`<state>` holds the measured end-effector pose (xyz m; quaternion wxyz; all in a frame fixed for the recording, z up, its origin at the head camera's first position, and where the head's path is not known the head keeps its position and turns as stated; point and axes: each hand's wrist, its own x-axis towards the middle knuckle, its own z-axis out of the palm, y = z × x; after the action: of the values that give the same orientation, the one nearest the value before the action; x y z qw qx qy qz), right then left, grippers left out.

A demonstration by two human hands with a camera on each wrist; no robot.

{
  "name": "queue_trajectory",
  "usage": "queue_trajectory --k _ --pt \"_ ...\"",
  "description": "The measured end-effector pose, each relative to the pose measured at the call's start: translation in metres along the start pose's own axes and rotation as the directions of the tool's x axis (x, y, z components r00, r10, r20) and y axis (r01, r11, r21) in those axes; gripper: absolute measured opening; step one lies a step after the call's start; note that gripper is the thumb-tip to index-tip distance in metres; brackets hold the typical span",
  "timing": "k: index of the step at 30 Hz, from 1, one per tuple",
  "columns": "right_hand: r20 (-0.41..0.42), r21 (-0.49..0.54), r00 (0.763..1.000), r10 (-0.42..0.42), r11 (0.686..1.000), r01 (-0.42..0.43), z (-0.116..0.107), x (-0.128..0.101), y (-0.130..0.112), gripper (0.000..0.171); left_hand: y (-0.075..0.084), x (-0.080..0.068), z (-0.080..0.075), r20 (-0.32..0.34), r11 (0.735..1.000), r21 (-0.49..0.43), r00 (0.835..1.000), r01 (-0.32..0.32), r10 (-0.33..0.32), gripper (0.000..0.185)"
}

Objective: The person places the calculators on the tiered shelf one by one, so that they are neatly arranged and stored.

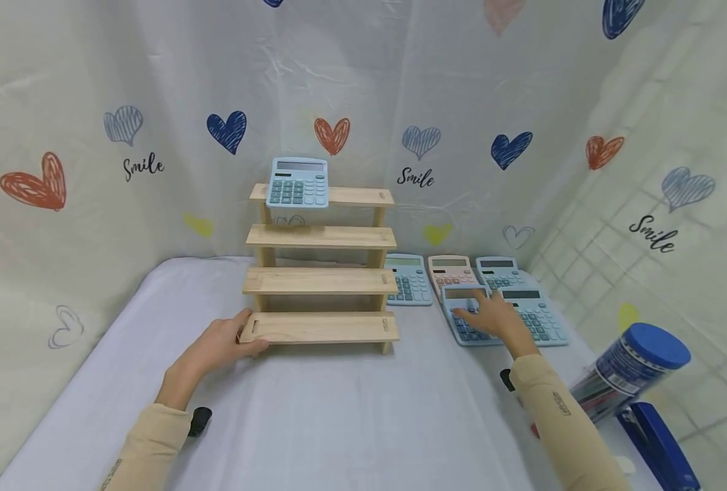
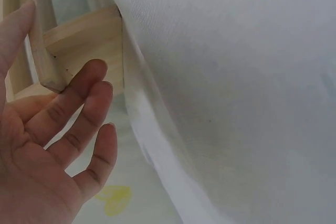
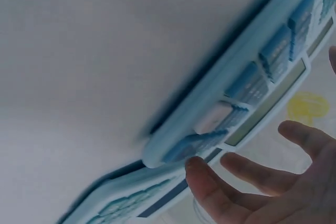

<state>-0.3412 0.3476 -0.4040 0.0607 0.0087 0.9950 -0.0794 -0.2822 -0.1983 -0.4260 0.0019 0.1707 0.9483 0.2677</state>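
A four-tier wooden step shelf stands in the middle of the white table. One light blue calculator leans on its top tier. My left hand rests open at the left end of the bottom tier; in the left wrist view the hand has straight fingers beside the board's corner. My right hand hovers with spread fingers over a blue calculator right of the shelf. The right wrist view shows that calculator blurred, close to the open right hand.
Four more calculators lie flat right of the shelf: blue, pink, blue and blue. A blue-lidded jar and a blue stapler sit at the right. Heart-print sheeting walls in the table.
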Motion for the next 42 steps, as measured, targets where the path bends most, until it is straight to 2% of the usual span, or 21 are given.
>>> queue_trajectory --k 6,11,14,17,22,33,37,42 --pt "0.069 -0.008 0.997 0.046 0.999 -0.046 0.008 0.001 0.001 0.098 -0.001 -0.001 0.000 -0.001 1.000 -0.008 1.000 0.005 -0.005 0.061" --pt "0.096 -0.048 0.993 0.074 0.996 -0.070 0.014 0.002 -0.003 0.115 -0.002 -0.002 0.000 -0.004 1.000 -0.007 1.000 0.013 -0.013 0.060" --pt "0.128 -0.027 0.985 0.112 0.994 -0.110 0.018 0.002 -0.005 0.121 -0.002 -0.001 0.000 0.002 1.000 -0.008 1.000 0.021 -0.021 0.060" --pt "0.136 0.011 0.982 0.129 0.991 -0.131 0.021 0.000 -0.006 0.119 -0.001 -0.001 0.001 0.005 1.000 -0.001 1.000 0.020 -0.020 0.063" --pt "0.116 0.031 0.985 0.125 0.991 -0.129 0.021 -0.004 -0.006 0.113 -0.001 0.001 0.002 0.017 1.000 0.003 1.000 0.024 -0.024 0.067" --pt "0.041 0.032 0.995 0.086 0.996 -0.088 0.014 -0.008 -0.005 0.104 0.000 0.002 0.001 0.029 1.000 0.000 0.999 0.021 -0.021 0.058" --pt "-0.016 0.020 0.997 0.069 0.997 -0.069 0.004 -0.004 -0.009 0.100 -0.001 0.001 0.001 0.029 1.000 0.010 0.999 0.025 -0.026 0.057" --pt "-0.095 0.033 0.995 0.024 0.999 -0.021 -0.020 0.001 -0.022 0.098 -0.001 0.000 -0.001 0.029 0.999 0.003 0.999 0.036 -0.036 0.062"
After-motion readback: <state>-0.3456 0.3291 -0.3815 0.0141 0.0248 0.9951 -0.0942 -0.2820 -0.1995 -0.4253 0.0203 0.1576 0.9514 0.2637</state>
